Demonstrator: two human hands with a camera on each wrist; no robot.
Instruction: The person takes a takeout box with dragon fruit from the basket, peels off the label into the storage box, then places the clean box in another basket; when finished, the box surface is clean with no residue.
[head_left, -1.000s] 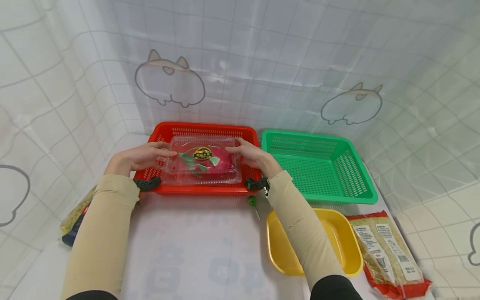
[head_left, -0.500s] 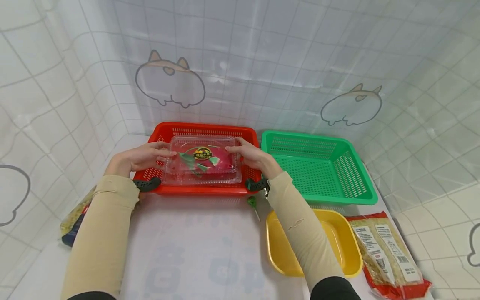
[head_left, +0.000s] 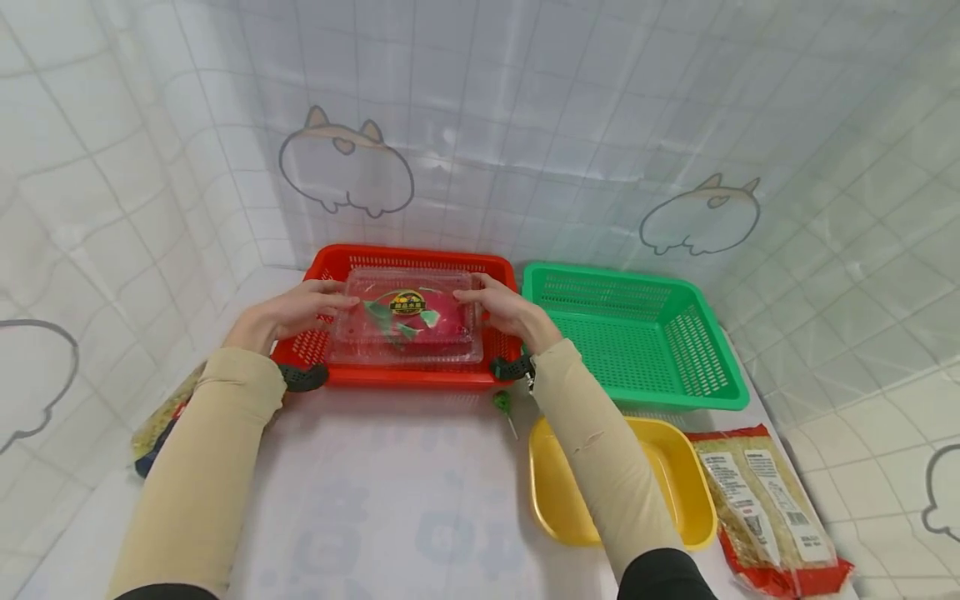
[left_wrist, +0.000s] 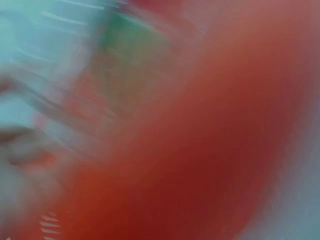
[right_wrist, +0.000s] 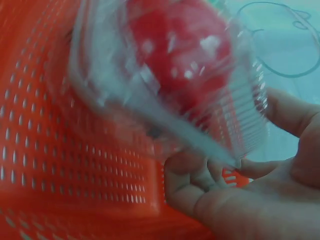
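Observation:
A clear plastic fruit box (head_left: 405,359) with a black-and-gold label on its lid sits within the outline of the red basket (head_left: 420,380) in the head view. Through the plastic shows a dragon fruit (head_left: 450,323), red with green scales. My left hand (head_left: 296,310) grips the box's left end, while my right hand (head_left: 512,310) grips the right end. The right wrist view has the box tilted, with fingers curled under its rim and the thumb along its side. Motion blurs the left wrist view; the left fingertips are partly hidden there.
To the right of the red basket stands a green basket (head_left: 622,354). A yellow bin (head_left: 558,500) is in front of it, partly under my right forearm. Packaged bags lie at far right (head_left: 780,508) and left (head_left: 168,417). A small green-headed stick (head_left: 504,404) lies near the red basket.
The head view has shifted slightly. My left hand and the box's left end have moved a little; both hands keep their grip on the box.

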